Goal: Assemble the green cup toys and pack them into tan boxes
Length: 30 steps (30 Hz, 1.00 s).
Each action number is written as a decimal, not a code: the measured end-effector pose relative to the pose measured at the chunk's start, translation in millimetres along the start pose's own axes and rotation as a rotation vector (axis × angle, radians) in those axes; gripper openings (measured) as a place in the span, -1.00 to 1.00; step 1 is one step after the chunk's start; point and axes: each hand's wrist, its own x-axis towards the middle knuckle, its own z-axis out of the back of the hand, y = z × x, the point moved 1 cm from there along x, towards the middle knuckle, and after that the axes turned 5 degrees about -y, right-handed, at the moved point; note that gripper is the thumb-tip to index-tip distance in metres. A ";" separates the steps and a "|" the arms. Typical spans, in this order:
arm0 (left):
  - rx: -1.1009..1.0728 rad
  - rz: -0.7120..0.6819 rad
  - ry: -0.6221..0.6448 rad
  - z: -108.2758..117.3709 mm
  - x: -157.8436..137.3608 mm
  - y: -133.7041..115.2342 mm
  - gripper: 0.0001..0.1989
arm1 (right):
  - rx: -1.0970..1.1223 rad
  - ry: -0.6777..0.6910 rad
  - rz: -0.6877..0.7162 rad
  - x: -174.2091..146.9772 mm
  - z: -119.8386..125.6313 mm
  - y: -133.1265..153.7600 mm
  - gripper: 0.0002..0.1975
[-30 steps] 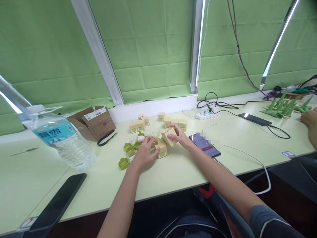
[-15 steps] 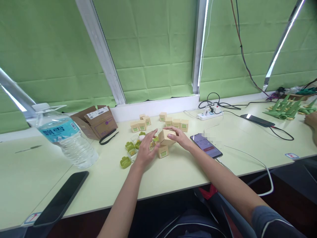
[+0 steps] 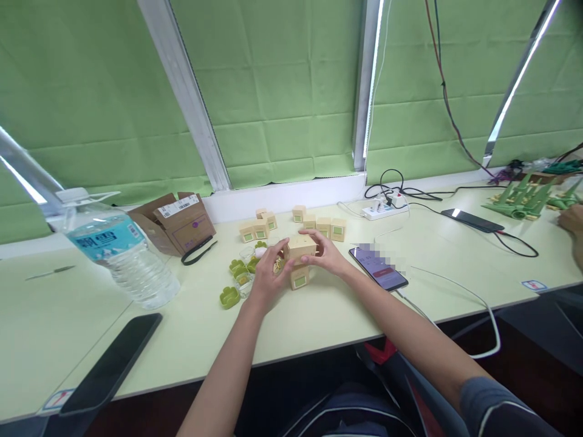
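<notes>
Between my hands, just above a smaller beige box with a green window (image 3: pixel 300 278), is a larger beige box-shaped piece (image 3: pixel 301 247). My left hand (image 3: pixel 270 273) grips its left side, the thumb low near the smaller box. The fingers and thumb of my right hand (image 3: pixel 327 255) close on its right side. Whether the larger piece rests on the smaller box, I cannot tell. Beside my left hand lie green flower-shaped pieces (image 3: pixel 229 297) and small clear parts (image 3: pixel 246 280), partly hidden by that hand.
Small beige boxes (image 3: pixel 260 229) stand at the back, with more boxes (image 3: pixel 323 227) to their right. A phone (image 3: pixel 379 268), water bottle (image 3: pixel 132 255), open carton (image 3: pixel 177 224), black phone (image 3: pixel 113 361) and power strip (image 3: pixel 386 209) surround the work area. Another person's hand (image 3: pixel 572 226) shows at far right.
The larger beige piece has turned from tilted to nearly level. My left hand has moved in from beside it to grip its left side.
</notes>
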 end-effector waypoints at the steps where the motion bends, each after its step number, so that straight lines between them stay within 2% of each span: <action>1: -0.017 0.018 -0.003 0.6 0.4 1.0 -0.54 | 0.007 -0.005 -0.007 0.1 -0.1 -2.5 -0.27; 7: -0.132 0.065 0.035 0.3 0.4 7.2 -0.60 | -0.062 -0.071 0.040 -1.2 0.0 -7.1 -0.36; 12: -0.132 0.055 0.040 1.1 0.4 8.1 -0.63 | -0.172 -0.088 0.072 -3.8 -0.8 -1.8 -0.44; 23: -0.068 -0.060 0.008 -0.3 1.4 5.8 -0.62 | -0.262 -0.109 0.159 -4.9 3.4 1.3 -0.44; 30: 0.014 -0.125 -0.001 -0.7 2.1 5.1 -0.52 | -0.252 -0.113 0.165 -5.2 2.7 0.4 -0.43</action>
